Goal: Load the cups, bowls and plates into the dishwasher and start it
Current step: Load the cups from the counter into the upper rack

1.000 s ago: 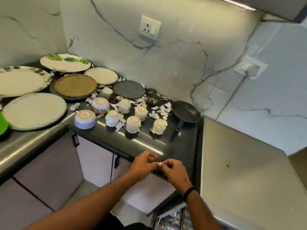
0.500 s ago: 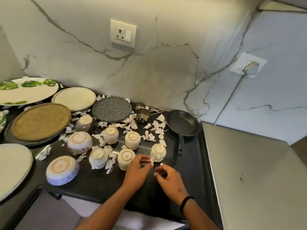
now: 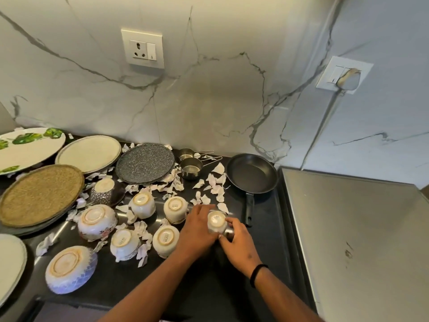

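Observation:
Both hands are around one upturned cream cup on the black counter. My left hand cups its left side and my right hand wraps its right side. Several more cream cups stand upside down to the left, among them cup, cup and cup. Two larger bowls also lie upside down. Plates fill the left: a speckled grey plate, a cream plate, a brown woven plate and a leaf-patterned plate.
A black frying pan lies behind the hands, its handle pointing at me. Steel measuring cups stand by the wall. Torn paper scraps litter the counter. A steel surface adjoins on the right. Wall sockets sit above.
The view has closed in on the counter. Both hands moved forward from the counter's front edge, where they pinched a small scrap, to the rightmost upturned cup and took hold of it.

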Available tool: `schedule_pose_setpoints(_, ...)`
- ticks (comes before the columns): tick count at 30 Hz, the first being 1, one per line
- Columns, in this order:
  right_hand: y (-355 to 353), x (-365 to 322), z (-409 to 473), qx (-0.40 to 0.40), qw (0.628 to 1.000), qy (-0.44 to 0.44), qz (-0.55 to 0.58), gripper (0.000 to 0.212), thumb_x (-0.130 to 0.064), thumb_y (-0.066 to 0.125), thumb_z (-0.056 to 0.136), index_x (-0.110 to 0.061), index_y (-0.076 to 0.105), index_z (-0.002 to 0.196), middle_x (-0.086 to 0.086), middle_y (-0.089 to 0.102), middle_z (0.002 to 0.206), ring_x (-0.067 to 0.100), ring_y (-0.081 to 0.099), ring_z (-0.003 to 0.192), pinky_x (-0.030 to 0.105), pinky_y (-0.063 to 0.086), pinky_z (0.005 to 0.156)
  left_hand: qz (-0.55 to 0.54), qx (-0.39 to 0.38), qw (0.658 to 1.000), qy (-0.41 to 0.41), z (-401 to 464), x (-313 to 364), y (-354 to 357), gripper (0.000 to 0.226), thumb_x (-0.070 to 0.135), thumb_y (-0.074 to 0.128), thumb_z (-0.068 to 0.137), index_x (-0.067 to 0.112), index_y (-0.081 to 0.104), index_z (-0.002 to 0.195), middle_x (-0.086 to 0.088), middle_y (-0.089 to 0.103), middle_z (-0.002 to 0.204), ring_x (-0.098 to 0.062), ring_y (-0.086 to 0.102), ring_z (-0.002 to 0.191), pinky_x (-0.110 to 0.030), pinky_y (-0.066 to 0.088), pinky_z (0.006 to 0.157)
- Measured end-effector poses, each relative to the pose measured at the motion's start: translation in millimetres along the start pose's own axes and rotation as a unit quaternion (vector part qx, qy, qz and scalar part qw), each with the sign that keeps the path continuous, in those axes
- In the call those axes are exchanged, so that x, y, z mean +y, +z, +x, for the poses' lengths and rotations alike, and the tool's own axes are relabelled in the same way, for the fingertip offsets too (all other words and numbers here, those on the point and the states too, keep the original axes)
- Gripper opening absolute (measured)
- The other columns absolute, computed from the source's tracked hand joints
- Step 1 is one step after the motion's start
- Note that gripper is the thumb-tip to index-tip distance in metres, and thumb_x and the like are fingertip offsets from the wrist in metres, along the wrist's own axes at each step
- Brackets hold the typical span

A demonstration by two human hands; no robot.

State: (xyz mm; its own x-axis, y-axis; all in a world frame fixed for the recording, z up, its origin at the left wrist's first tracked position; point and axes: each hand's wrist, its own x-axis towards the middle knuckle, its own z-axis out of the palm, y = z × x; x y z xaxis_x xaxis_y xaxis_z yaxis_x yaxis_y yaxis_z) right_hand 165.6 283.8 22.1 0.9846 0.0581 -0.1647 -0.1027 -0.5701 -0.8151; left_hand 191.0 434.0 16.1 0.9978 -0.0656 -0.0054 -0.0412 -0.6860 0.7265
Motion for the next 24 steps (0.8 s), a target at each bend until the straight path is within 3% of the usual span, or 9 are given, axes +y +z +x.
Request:
schedule_pose_setpoints(3,-6.8,7.1,5.7,-0.058,0.998,0.023,-0.008,0.053,-0.021,0.066,0.094,-0.025,0.044,0.142,-0.005,0.054,0.137,0.01,0.051,0.125,0.02,0.04,0.103,0.042,-0.038,0.998,0.013,13.1,-0.3,5.4,0.067,0.037,0.076,0.075,0.028,0.052,0.137,0.002,0.05,0.134,-0.019,0.05,0.125,-0.034,0.043,0.102)
schedule_pose_setpoints(9,-19.0,1.9,14.5,-0.137,0.99,0.01,-0.036,0.062,-0.015,0.062,0.091,-0.026,0.038,0.147,-0.005,0.056,0.137,0.003,0.049,0.109,0.013,0.036,0.092,0.047,-0.031,0.998,-0.018,19.6,5.9,9.7,0.059,0.034,0.075,0.072,0.034,0.057,0.128,0.004,0.06,0.124,-0.018,0.058,0.117,-0.032,0.046,0.094)
schedule_pose_setpoints(13,-24.8,-7.8,16.4,-0.115,0.993,-0.014,0.01,0.058,-0.014,0.063,0.091,-0.031,0.043,0.143,-0.014,0.059,0.127,-0.001,0.054,0.107,0.016,0.044,0.096,0.015,0.026,0.999,-0.03,22.0,9.7,1.1,0.059,0.033,0.079,0.066,0.034,0.06,0.122,0.008,0.061,0.116,-0.013,0.059,0.109,-0.029,0.046,0.087)
schedule_pose_setpoints(15,-29.3,-16.4,20.2,-0.071,0.996,-0.03,0.04,0.053,-0.016,0.066,0.092,-0.034,0.046,0.137,-0.023,0.058,0.111,-0.004,0.061,0.097,0.01,0.048,0.089,-0.024,0.08,0.996,-0.037,25.9,15.1,-7.6,0.061,0.034,0.082,0.061,0.035,0.059,0.117,0.007,0.061,0.11,-0.013,0.06,0.102,-0.031,0.05,0.084)
schedule_pose_setpoints(17,-33.0,-28.2,26.4,-0.04,0.996,-0.049,0.065,0.049,-0.021,0.068,0.093,-0.034,0.049,0.136,-0.022,0.059,0.112,-0.003,0.063,0.097,0.01,0.049,0.083,-0.089,0.141,0.985,-0.053,30.1,21.7,-20.5,0.062,0.036,0.086,0.058,0.036,0.056,0.112,0.008,0.061,0.105,-0.012,0.06,0.096,-0.034,0.053,0.079)
schedule_pose_setpoints(20,-38.3,-50.2,36.1,-0.029,0.992,-0.072,0.103,0.048,-0.025,0.069,0.093,-0.03,0.051,0.138,-0.013,0.063,0.122,0.003,0.067,0.098,0.021,0.055,0.086,-0.236,0.203,0.947,-0.075,35.8,36.4,-44.0,0.054,0.025,0.09,0.068,0.029,0.06,0.113,0.007,0.063,0.106,-0.016,0.064,0.097,-0.035,0.057,0.076)
schedule_pose_setpoints(24,-43.5,-80.9,43.1,-0.03,0.981,-0.11,0.154,0.041,-0.028,0.068,0.094,-0.027,0.056,0.134,-0.004,0.067,0.124,0.008,0.068,0.105,0.036,0.059,0.091,-0.504,0.166,0.84,-0.115,34.5,64.1,-74.8,0.028,0.019,0.071,0.091,0.016,0.064,0.118,-0.01,0.067,0.112,-0.024,0.071,0.096,-0.033,0.06,0.066)
